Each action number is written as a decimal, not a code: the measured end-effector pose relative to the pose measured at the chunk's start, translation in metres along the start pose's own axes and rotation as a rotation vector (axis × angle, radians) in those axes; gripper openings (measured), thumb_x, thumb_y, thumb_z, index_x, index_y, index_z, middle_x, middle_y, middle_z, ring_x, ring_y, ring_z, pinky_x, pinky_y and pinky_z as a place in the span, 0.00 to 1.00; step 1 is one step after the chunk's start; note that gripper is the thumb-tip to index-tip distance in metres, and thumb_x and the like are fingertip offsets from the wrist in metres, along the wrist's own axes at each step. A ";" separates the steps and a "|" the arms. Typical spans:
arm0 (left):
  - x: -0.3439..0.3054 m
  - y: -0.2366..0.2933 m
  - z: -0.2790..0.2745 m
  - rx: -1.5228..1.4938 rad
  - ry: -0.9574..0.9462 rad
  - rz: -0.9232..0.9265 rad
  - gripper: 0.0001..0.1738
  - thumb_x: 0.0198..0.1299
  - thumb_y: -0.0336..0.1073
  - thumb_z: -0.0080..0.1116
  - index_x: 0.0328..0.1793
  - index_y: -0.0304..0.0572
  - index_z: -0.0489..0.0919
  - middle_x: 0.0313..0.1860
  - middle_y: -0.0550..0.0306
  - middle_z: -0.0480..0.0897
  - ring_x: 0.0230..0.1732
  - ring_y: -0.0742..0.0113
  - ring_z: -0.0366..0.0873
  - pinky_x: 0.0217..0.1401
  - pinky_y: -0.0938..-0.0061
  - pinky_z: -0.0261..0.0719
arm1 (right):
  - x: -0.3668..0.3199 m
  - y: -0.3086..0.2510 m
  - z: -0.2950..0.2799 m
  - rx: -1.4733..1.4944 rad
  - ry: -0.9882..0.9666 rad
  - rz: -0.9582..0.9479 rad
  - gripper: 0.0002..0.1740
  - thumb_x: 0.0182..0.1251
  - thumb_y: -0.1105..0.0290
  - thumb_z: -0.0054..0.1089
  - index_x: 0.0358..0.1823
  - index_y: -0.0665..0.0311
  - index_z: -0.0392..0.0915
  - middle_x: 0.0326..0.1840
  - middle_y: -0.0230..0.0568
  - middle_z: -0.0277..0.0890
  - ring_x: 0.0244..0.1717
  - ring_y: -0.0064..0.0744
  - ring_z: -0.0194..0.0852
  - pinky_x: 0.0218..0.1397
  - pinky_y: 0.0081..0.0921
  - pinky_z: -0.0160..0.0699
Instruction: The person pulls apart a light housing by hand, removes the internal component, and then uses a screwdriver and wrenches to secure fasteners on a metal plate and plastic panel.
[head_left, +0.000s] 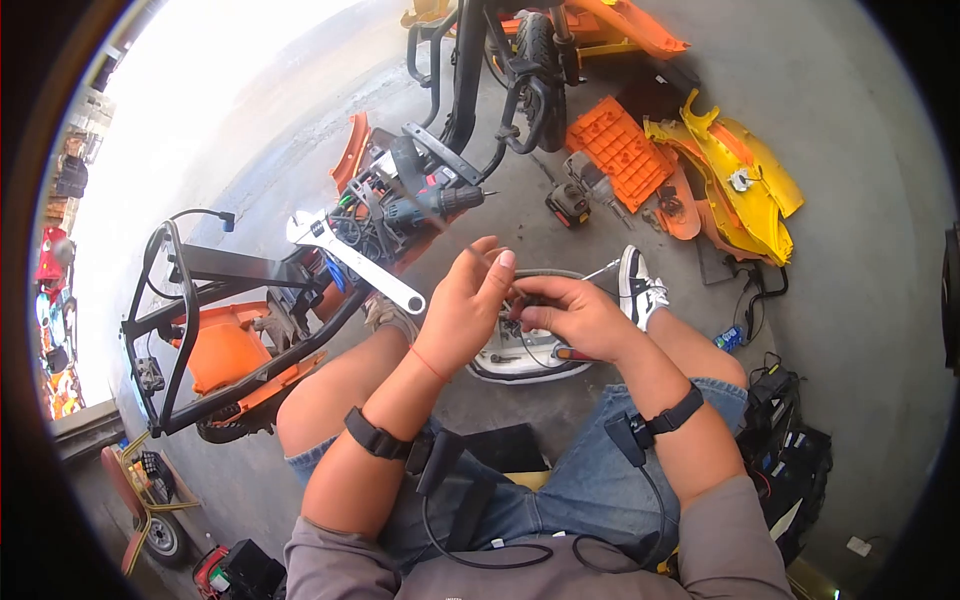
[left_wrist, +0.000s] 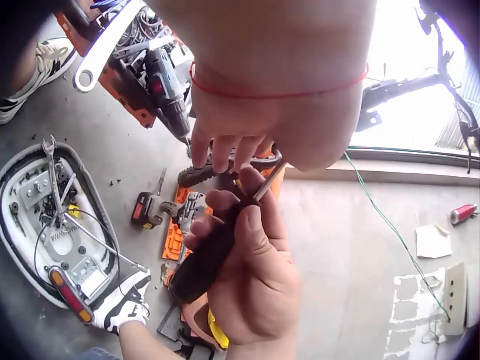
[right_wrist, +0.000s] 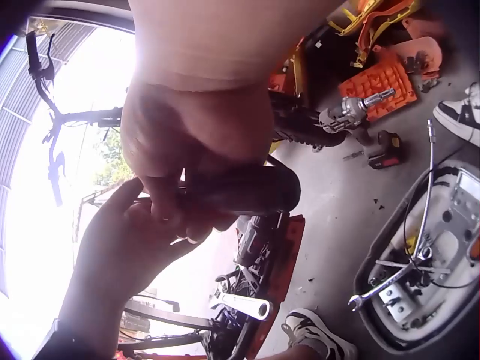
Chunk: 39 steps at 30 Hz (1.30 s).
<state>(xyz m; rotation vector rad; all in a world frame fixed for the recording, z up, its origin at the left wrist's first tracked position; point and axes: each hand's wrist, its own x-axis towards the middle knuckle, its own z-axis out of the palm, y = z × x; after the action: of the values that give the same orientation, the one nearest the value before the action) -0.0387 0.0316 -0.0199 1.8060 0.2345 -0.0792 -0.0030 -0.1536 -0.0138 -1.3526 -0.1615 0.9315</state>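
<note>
**Two hands meet on a screwdriver above a stripped scooter part**

A seated person's right hand wraps its fingers round the black handle of a screwdriver. In the left wrist view its long axis runs from 7 o'clock up to 1 o'clock, tip uppermost. There the left hand pinches the metal shaft with curled fingertips. Both hands hover over a white housing. An adjustable wrench lies at 10 o'clock and a power drill at 11.

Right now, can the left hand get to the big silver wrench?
Probably yes: the wrench lies close beside the left hand with nothing between them, though its fingers are busy at the screwdriver.
</note>
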 end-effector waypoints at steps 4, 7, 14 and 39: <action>-0.001 0.022 -0.010 -0.517 -0.039 -0.245 0.20 0.80 0.43 0.39 0.54 0.29 0.72 0.50 0.43 0.85 0.38 0.68 0.83 0.42 0.75 0.81 | 0.015 0.032 -0.006 0.220 -0.099 0.118 0.23 0.75 0.62 0.58 0.66 0.67 0.74 0.50 0.36 0.83 0.49 0.24 0.79 0.54 0.25 0.77; 0.004 0.026 -0.026 -0.572 0.189 -0.217 0.17 0.80 0.40 0.37 0.56 0.32 0.71 0.40 0.49 0.84 0.35 0.69 0.80 0.42 0.76 0.79 | 0.047 0.129 -0.048 -0.245 0.375 0.354 0.19 0.72 0.61 0.59 0.57 0.67 0.79 0.49 0.38 0.84 0.48 0.25 0.80 0.52 0.28 0.77; -0.004 0.030 -0.055 -0.613 0.360 -0.215 0.16 0.78 0.37 0.41 0.59 0.33 0.74 0.40 0.52 0.84 0.34 0.68 0.80 0.42 0.77 0.75 | 0.035 0.282 -0.044 -0.964 0.533 0.513 0.18 0.63 0.65 0.60 0.52 0.63 0.82 0.53 0.49 0.81 0.56 0.50 0.78 0.61 0.41 0.76; 0.011 -0.009 -0.062 -0.809 0.215 -0.518 0.14 0.75 0.38 0.41 0.54 0.40 0.76 0.42 0.53 0.86 0.43 0.61 0.83 0.46 0.72 0.72 | 0.122 0.291 -0.029 -1.376 0.568 0.190 0.10 0.54 0.68 0.66 0.39 0.60 0.83 0.46 0.40 0.77 0.56 0.42 0.70 0.62 0.38 0.67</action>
<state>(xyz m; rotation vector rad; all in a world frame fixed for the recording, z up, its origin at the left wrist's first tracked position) -0.0339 0.0952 -0.0148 0.9145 0.7669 -0.1327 -0.0452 -0.1165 -0.3258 -2.8868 -0.2505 0.4775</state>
